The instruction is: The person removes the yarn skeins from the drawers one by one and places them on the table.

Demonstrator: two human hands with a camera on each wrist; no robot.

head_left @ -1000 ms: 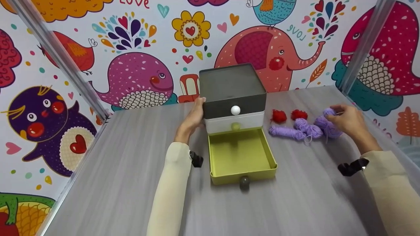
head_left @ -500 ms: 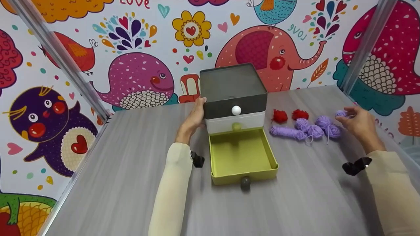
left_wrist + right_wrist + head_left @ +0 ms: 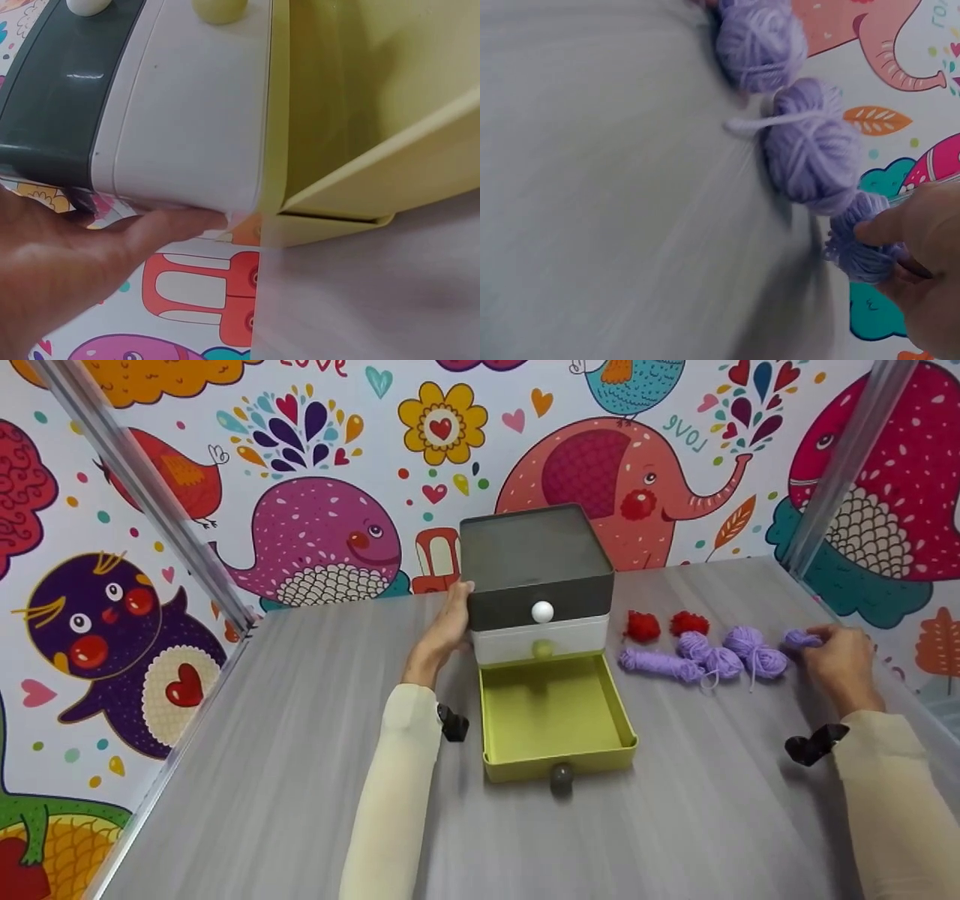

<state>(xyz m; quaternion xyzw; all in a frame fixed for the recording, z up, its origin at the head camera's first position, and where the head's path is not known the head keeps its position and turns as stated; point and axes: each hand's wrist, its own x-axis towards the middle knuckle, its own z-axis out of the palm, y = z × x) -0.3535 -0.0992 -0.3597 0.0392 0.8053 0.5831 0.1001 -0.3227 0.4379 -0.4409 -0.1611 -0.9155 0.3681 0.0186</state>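
A small drawer unit (image 3: 536, 547) stands mid-table with a dark grey top, a white middle tier and a yellow-green bottom tier. Its bottom drawer (image 3: 555, 712) is pulled out, with bare floor showing. Against the unit's left side rests my left hand (image 3: 444, 626), the thumb (image 3: 180, 229) extended along the white wall; its other fingers are mostly hidden. At the right, my right hand (image 3: 841, 667) pinches a small purple yarn ball (image 3: 859, 251) between thumb and fingers, low over the table. Beside it lies a larger purple yarn ball (image 3: 754, 652).
More purple yarn, one bundle (image 3: 709, 656) rounded and one long roll (image 3: 660, 665), lies right of the unit. Two red yarn bunches (image 3: 642, 626) sit behind them. A printed wall (image 3: 442, 472) borders the back, and metal posts (image 3: 855, 465) stand at the corners.
With the small purple yarn ball, my right hand has moved right from beside the larger ball and come down toward the table. My left hand has stayed on the drawer unit.
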